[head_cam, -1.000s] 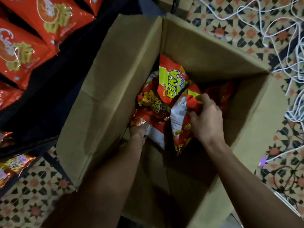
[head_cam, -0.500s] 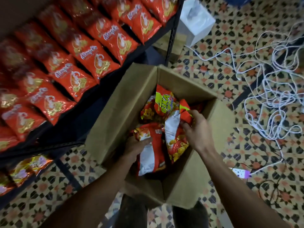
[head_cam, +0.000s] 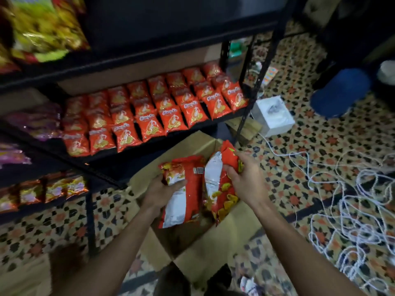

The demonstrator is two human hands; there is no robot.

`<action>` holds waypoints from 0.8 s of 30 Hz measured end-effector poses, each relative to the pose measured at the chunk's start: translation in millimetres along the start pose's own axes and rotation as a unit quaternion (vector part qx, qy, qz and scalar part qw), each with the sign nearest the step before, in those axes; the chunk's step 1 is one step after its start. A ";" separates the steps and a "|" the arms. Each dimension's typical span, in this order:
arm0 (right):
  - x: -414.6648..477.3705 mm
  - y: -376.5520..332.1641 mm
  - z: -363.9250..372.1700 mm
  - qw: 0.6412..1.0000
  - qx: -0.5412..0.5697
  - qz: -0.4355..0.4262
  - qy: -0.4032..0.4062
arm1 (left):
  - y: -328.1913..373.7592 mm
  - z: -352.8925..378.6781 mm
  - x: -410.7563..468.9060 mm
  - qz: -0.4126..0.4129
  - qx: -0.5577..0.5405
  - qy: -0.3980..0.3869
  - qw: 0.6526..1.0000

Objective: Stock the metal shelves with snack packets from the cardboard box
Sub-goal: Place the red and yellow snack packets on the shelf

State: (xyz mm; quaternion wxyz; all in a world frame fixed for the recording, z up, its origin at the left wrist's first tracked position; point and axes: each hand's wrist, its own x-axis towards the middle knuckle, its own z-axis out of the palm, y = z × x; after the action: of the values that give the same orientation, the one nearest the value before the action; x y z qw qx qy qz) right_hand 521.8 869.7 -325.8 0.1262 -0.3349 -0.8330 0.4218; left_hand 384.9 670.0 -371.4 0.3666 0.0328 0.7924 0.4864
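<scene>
Left hand (head_cam: 162, 193) grips 1 red packet (head_cam: 183, 201) above the cardboard box (head_cam: 192, 263). Right hand (head_cam: 245, 178) grips a 2nd packet (head_cam: 218, 189) near its top. Long axes point toward the metal shelves (head_cam: 149, 60) beyond the box. White back panels show; print unreadable.

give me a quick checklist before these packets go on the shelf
1. Left hand grips the left packet: ok.
2. Right hand grips the right packets: ok.
3. Packets lifted clear of the cardboard box: cannot tell.
4. Free slot among the orange packets on the middle shelf: not ok, the row looks full.
5. White cord off the path to the shelf: ok, it lies right of the box.
</scene>
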 end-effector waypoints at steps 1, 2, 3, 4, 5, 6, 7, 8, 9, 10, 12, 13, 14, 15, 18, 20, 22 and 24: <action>-1.1 -9.8 -8.2 1.000 -0.003 -0.011 -0.003 | 7.4 -3.5 -9.2 0.010 -0.002 0.013 1.000; -1.8 -23.2 -19.4 1.000 -0.011 -0.025 -0.007 | 17.8 -9.6 -19.2 0.024 -0.009 0.026 0.999; -1.2 -31.3 -25.7 0.999 -0.014 -0.028 -0.010 | 24.9 -14.6 -25.8 0.039 -0.014 0.035 0.999; -0.3 -42.5 -32.4 0.999 -0.013 -0.033 -0.011 | 31.5 -20.6 -30.7 0.056 -0.018 0.051 0.997; 0.7 -55.0 -39.2 0.999 -0.013 -0.048 -0.010 | 40.5 -27.9 -38.2 0.068 -0.021 0.066 0.995; 2.8 -63.8 -43.6 0.998 -0.012 -0.065 -0.004 | 45.8 -33.6 -41.7 0.070 -0.031 0.075 0.994; 4.8 -77.2 -48.6 0.996 -0.005 -0.084 0.011 | 55.5 -42.0 -47.4 0.081 -0.049 0.084 0.992; 7.5 -86.7 -52.8 0.995 0.007 -0.093 0.022 | 63.7 -46.4 -50.5 0.093 -0.064 0.083 0.990; 11.1 -96.5 -57.0 0.995 0.023 -0.092 0.029 | 73.9 -50.3 -54.8 0.104 -0.078 0.084 0.988; 11.7 -107.2 -60.8 0.994 0.038 -0.095 0.035 | 80.6 -53.6 -58.2 0.113 -0.090 0.088 0.986; 18.3 -126.0 -68.4 0.992 0.059 -0.104 0.044 | 96.8 -61.1 -64.6 0.133 -0.114 0.088 0.981; 22.8 -134.3 -72.4 0.990 0.066 -0.112 0.049 | 107.2 -64.0 -69.7 0.142 -0.124 0.094 0.978; 28.0 -144.4 -77.7 0.988 0.073 -0.124 0.055 | 117.2 -68.8 -70.7 0.152 -0.128 0.110 0.974; 32.6 -149.9 -80.4 0.986 0.080 -0.130 0.060 | 124.5 -72.0 -72.6 0.156 -0.128 0.118 0.972; 55.8 -169.7 -95.7 0.979 0.104 -0.154 0.084 | 147.9 -75.5 -71.8 0.178 -0.151 0.152 0.960; 75.3 -180.0 -108.5 0.973 0.126 -0.168 0.096 | 169.4 -71.0 -73.1 0.199 -0.176 0.189 0.945; 99.0 -187.4 -119.9 0.968 0.151 -0.174 0.096 | 191.8 -65.3 -72.3 0.224 -0.171 0.217 0.935; 122.0 -194.8 -133.9 0.963 0.166 -0.197 0.081 | 209.6 -55.2 -70.3 0.235 -0.175 0.268 0.918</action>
State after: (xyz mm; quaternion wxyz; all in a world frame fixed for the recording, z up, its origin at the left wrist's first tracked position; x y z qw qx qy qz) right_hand 409.0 951.8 -99.3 0.3272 -0.1716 -0.7881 0.4923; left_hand 338.5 710.0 -151.9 0.0156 0.0219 0.7325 0.6802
